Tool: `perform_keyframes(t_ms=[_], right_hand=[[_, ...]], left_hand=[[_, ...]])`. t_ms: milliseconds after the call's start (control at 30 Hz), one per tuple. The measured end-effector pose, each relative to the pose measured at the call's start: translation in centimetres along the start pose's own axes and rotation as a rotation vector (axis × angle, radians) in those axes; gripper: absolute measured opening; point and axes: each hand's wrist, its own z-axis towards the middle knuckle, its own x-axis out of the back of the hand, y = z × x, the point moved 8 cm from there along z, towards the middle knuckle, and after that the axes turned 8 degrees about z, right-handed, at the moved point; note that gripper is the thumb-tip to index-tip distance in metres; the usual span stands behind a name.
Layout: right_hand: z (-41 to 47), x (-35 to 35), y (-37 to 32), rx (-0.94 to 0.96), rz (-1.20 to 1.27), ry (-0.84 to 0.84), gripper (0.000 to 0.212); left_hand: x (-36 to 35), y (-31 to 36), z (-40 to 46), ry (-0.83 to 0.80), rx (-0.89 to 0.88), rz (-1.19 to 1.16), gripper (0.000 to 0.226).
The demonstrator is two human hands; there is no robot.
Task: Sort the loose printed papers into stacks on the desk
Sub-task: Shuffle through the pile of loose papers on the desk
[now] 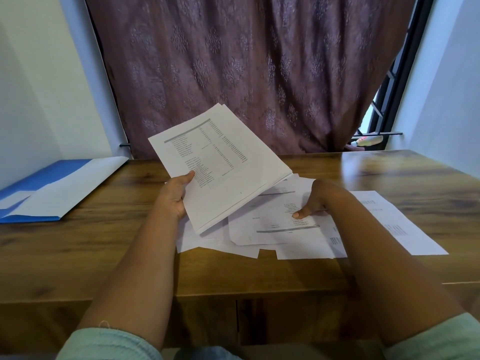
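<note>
Head view: left hand (174, 197) grips a sheaf of printed papers (220, 165) at its lower left edge, thumb lying on the top sheet, fingers hidden behind; sheaf is lifted off the desk (104, 242) and tilted, far corner rising against the curtain (246, 61); top sheet carries columns of small print, too fine to read; several sheet edges show fanned at the sheaf's right and lower sides; right hand (315, 201) is down on the loose papers (272, 229) spread over the desk centre, thumb pressed on the face of one printed sheet, fingers curled out of sight past its edge, so it appears to pinch that sheet but whether it is lifted I cannot tell; loose papers overlap at skewed angles, some face up with print turned away from the viewer, one reaching out to the right toward the desk's right side (405, 224); lower corner of the held sheaf overlaps the loose pile in the picture; blue folder (52, 190) lies open and flat on the desk's far left, well apart from the papers, white inner flaps showing; desk is brown wood grain; pale green sleeves (111, 344) at the bottom corners; a window grille (384, 100) shows right of the curtain.
</note>
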Motion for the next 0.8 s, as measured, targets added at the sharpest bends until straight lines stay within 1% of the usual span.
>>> perform_keyframes(t_ms=[167, 333, 467, 567, 600, 667, 800], right_hand=[[-0.1, 0.0, -0.1, 0.004, -0.055, 0.017, 0.076], [-0.2, 0.2, -0.4, 0.014, -0.076, 0.032, 0.074], [-0.5, 0.3, -0.6, 0.040, -0.039, 0.039, 0.069], [-0.2, -0.1, -0.4, 0.097, 0.020, -0.023, 0.064], [0.0, 0.0, -0.2, 0.110, 0.014, -0.030, 0.062], [1.1, 0.5, 0.3, 0.119, -0.095, -0.019, 0.058], [2.0, 2.6, 0.3, 0.168, -0.290, 0.011, 0.054]], left_hand=[[-0.2, -0.1, 0.1, -0.012, 0.009, -0.003, 0.019], [-0.3, -0.1, -0.2, -0.009, 0.008, 0.022, 0.018], [0.6, -0.2, 0.0, 0.022, 0.062, 0.106, 0.017], [1.3, -0.4, 0.0, 0.003, 0.116, 0.205, 0.018], [1.2, -0.4, 0.0, -0.016, 0.116, 0.229, 0.019], [0.8, -0.3, -0.2, -0.081, 0.105, 0.254, 0.023], [-1.2, -0.2, -1.0, -0.267, 0.109, 0.241, 0.029]])
